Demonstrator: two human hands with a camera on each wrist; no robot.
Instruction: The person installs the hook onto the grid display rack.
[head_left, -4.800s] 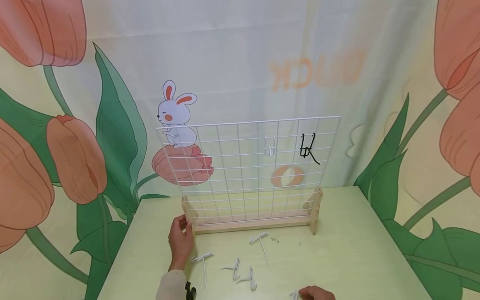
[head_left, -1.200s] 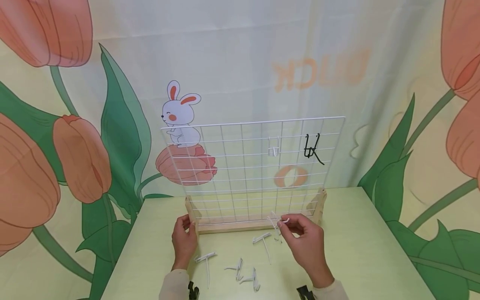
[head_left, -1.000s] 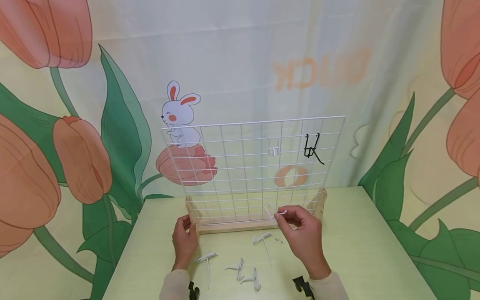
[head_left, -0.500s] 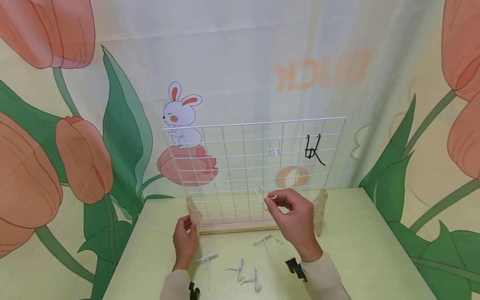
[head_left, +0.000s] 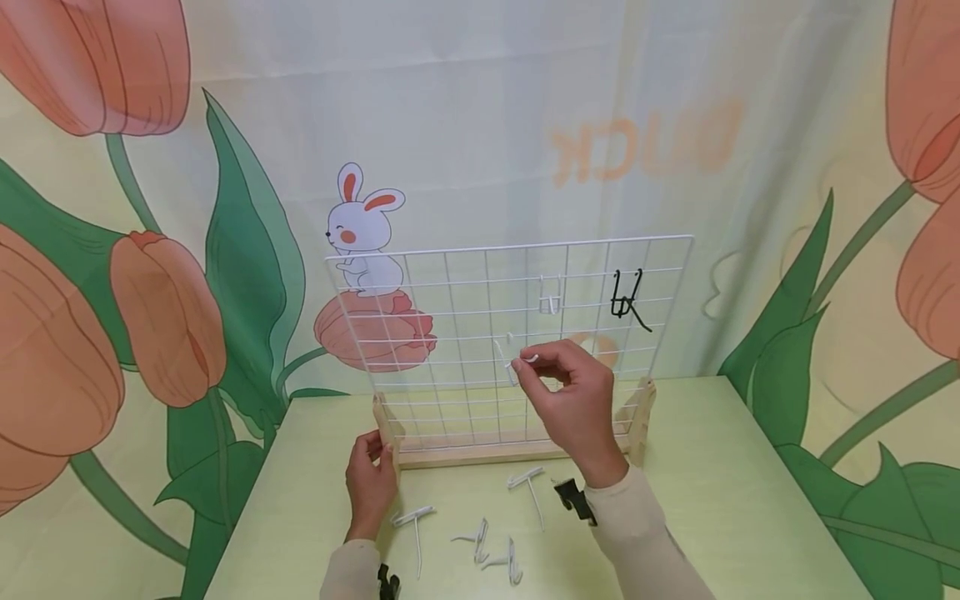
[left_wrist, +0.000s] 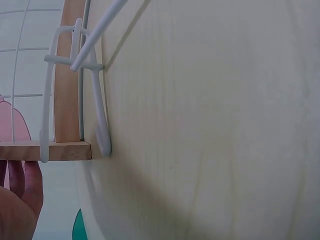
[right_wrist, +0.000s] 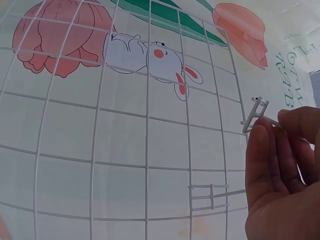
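Note:
My right hand [head_left: 573, 400] pinches a white wire hook [right_wrist: 257, 112] between thumb and fingertips. In the head view it is raised in front of the white wire grid panel [head_left: 487, 248], around mid-height. My left hand [head_left: 369, 487] holds the left wooden end post [head_left: 382, 412] of the panel's stand; the left wrist view shows its fingers behind the wood [left_wrist: 70, 151]. Another white hook [head_left: 550, 305] hangs on the grid's upper part, with a black hook [head_left: 622, 306] to its right.
Several loose white hooks lie on the table before the stand, one [head_left: 527, 477] near its base, another [head_left: 414, 515] beside my left forearm. A wooden bar [head_left: 480, 457] runs along the stand's bottom. Behind it hangs a printed curtain [head_left: 465, 150] with tulips and a rabbit.
My right hand has come from the table's front edge with the white hook, rising and shifting left to the grid's middle. My left hand keeps its place on the post.

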